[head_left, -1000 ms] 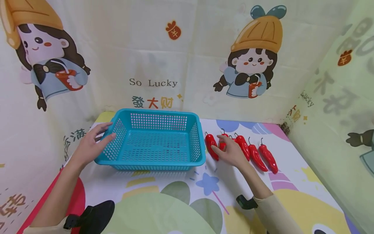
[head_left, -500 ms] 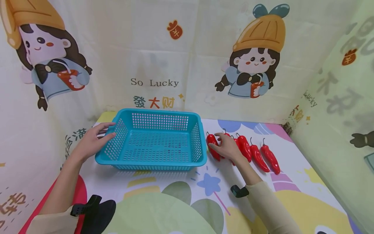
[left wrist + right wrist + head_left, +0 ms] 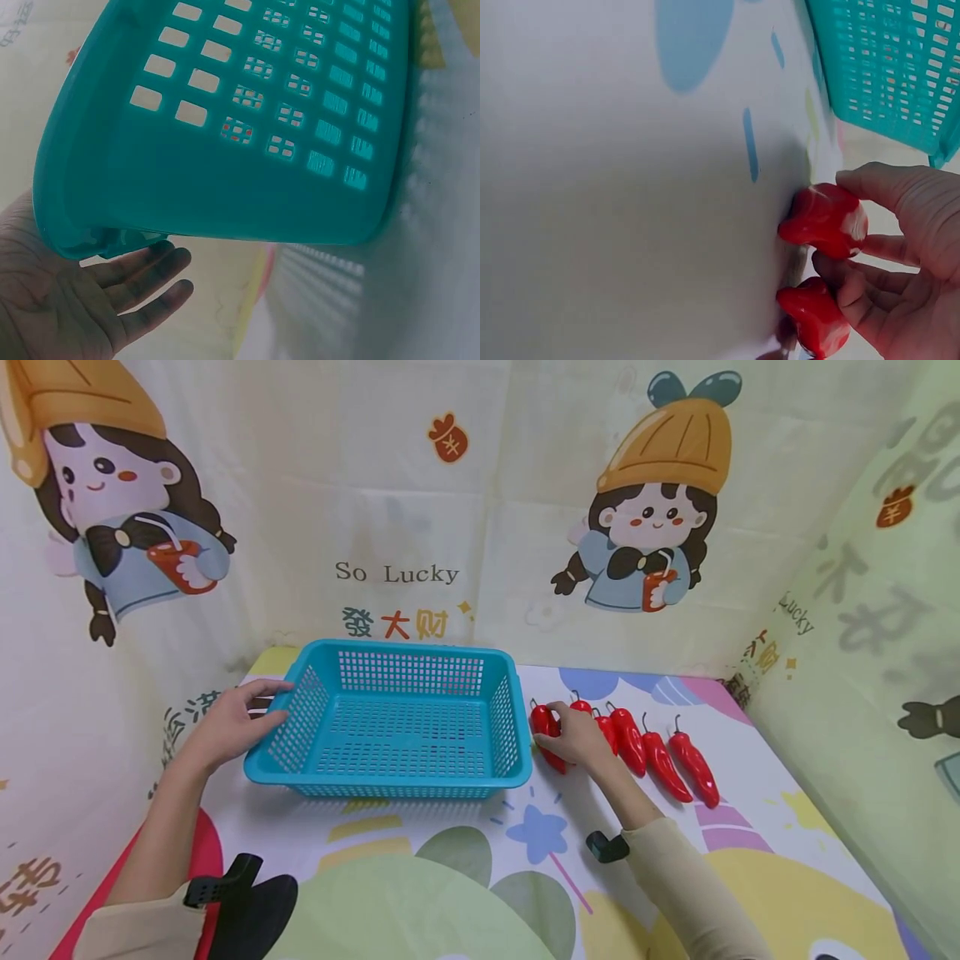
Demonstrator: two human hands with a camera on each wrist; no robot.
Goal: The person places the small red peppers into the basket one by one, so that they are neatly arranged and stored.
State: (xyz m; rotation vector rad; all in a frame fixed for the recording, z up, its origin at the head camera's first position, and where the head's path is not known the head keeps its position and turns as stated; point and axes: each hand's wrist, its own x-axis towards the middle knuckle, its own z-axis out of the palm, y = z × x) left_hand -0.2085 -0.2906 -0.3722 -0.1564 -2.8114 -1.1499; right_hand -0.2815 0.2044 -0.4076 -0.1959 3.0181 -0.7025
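Note:
A turquoise plastic basket [image 3: 408, 781] with perforated walls stands upright on the table. My left hand [image 3: 228, 722] is at its left rim, with loosely extended fingers; in the left wrist view the hand [image 3: 97, 300] reaches past the basket's corner [image 3: 67, 187]. My right hand [image 3: 581, 739] pinches the leftmost red chili pepper [image 3: 542, 718] between thumb and fingers, just right of the basket. In the right wrist view this pepper [image 3: 829, 221] lies between the thumb and fingertips, low over the cloth. A second red pepper [image 3: 814, 319] sits close beside the fingers.
Several more red peppers [image 3: 663, 768] lie in a row to the right of my right hand. A printed cloth [image 3: 360, 893] covers the table. Behind it rises a patterned curtain [image 3: 517, 568], and another curtain panel stands along the right side.
My right hand has moved left and down, closing its thumb and fingers onto the leftmost pepper. The left hand has stayed at the basket's rim with only a slight shift.

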